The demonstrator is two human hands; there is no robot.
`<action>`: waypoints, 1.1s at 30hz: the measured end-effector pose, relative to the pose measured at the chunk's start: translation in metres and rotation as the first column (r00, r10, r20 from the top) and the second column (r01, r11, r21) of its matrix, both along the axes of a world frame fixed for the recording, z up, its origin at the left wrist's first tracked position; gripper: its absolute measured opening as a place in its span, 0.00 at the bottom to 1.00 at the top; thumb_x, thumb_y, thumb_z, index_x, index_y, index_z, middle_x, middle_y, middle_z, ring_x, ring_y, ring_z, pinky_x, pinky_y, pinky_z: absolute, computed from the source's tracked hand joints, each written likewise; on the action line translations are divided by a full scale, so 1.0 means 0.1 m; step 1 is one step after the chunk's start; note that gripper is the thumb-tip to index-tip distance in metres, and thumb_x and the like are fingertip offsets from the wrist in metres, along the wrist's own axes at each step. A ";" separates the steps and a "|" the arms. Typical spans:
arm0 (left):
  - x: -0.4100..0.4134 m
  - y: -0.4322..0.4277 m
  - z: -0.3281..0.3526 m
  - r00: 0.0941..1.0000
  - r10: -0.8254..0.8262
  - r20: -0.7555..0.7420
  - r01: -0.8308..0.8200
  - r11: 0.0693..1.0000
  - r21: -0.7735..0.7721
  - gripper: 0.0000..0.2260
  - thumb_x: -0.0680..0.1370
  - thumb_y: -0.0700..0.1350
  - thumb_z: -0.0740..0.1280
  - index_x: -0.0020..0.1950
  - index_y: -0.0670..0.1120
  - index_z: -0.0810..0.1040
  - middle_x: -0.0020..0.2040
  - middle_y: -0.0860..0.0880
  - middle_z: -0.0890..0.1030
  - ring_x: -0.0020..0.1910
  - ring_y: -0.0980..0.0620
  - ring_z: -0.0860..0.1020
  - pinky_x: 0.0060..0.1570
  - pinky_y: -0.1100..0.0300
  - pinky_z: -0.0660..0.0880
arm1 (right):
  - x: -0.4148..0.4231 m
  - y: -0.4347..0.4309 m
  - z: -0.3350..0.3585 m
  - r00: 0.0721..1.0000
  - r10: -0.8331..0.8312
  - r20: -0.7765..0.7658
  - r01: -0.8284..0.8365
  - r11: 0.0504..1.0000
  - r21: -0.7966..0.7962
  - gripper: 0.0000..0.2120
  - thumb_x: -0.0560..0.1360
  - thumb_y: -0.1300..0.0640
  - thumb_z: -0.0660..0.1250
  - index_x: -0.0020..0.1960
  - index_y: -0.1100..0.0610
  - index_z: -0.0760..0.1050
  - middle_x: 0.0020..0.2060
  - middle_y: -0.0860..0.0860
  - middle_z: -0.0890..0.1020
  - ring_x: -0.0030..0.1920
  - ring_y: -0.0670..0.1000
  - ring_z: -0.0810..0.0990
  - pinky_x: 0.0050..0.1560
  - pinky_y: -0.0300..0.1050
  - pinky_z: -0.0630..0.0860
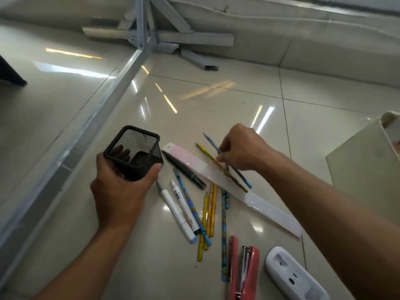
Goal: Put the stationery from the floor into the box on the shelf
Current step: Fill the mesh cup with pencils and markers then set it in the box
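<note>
My left hand grips a black mesh pen holder, tilted with its mouth towards me and nothing visible inside. My right hand pinches two pencils, a yellow one and a blue one, just above a long pink-and-white ruler on the floor. Below them lie two white markers, a black pen, several patterned pencils and a pink stapler lying opened out.
A white plastic device lies at the lower right on the glossy tiled floor. A beige fabric box stands at the right edge. A grey metal shelf frame runs diagonally on the left, with loose metal beams beyond.
</note>
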State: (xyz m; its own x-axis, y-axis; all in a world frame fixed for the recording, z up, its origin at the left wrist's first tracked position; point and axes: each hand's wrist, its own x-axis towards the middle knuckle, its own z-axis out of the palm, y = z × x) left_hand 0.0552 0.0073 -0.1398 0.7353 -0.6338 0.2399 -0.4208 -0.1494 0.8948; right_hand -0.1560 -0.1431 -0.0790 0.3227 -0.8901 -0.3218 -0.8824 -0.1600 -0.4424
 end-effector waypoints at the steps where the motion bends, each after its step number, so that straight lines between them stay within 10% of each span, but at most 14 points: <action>1: 0.00 0.00 0.00 1.000 -0.010 -0.004 0.010 1.000 -0.001 0.33 0.61 0.56 0.85 0.61 0.51 0.75 0.55 0.58 0.82 0.53 0.62 0.81 0.54 0.65 0.80 | 0.10 -0.02 -0.03 1.000 0.010 -0.029 -0.010 1.000 0.002 0.11 0.73 0.56 0.79 0.53 0.59 0.84 0.44 0.54 0.85 0.42 0.51 0.84 0.42 0.46 0.85; 11: 0.02 0.00 -0.08 0.999 -0.001 -0.039 -0.001 0.999 -0.054 0.33 0.60 0.59 0.83 0.62 0.54 0.78 0.55 0.57 0.84 0.54 0.58 0.84 0.53 0.59 0.83 | 0.47 -0.13 -0.02 0.989 0.031 -0.148 -0.051 0.989 -0.136 0.09 0.73 0.62 0.76 0.53 0.61 0.82 0.46 0.57 0.83 0.43 0.57 0.84 0.46 0.52 0.85; 15: 0.02 -0.01 -0.08 0.998 0.012 -0.062 -0.014 0.999 -0.038 0.35 0.59 0.59 0.83 0.64 0.52 0.80 0.56 0.57 0.85 0.54 0.60 0.83 0.54 0.57 0.83 | 0.78 -0.10 0.63 0.967 0.106 0.231 -0.018 0.935 -0.354 0.04 0.78 0.55 0.74 0.51 0.54 0.84 0.37 0.45 0.82 0.36 0.41 0.81 0.31 0.26 0.73; 20: -0.01 -0.02 -0.05 0.993 0.001 -0.120 -0.004 1.000 -0.025 0.34 0.59 0.54 0.84 0.63 0.52 0.80 0.54 0.57 0.85 0.52 0.61 0.83 0.46 0.75 0.76 | 1.26 0.14 1.07 0.714 0.302 0.631 -0.073 0.929 -0.362 0.07 0.78 0.57 0.74 0.54 0.58 0.84 0.41 0.50 0.87 0.40 0.45 0.87 0.46 0.45 0.86; 33: -0.05 -0.01 0.02 0.994 0.014 -0.106 -0.011 0.999 0.035 0.31 0.59 0.48 0.85 0.61 0.52 0.80 0.48 0.61 0.81 0.43 0.68 0.79 0.41 0.80 0.73 | 1.47 0.49 0.39 0.917 0.259 0.304 -0.151 0.930 -0.336 0.06 0.73 0.59 0.77 0.49 0.61 0.86 0.42 0.55 0.86 0.40 0.51 0.85 0.39 0.39 0.83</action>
State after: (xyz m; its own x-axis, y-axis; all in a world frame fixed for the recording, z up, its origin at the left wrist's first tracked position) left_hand 0.0500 0.0062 -0.1375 0.7633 -0.6311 0.1382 -0.3216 -0.1857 0.9285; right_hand -0.0092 -0.0941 -0.0403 0.5491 -0.8284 0.1109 -0.6211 -0.4932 -0.6091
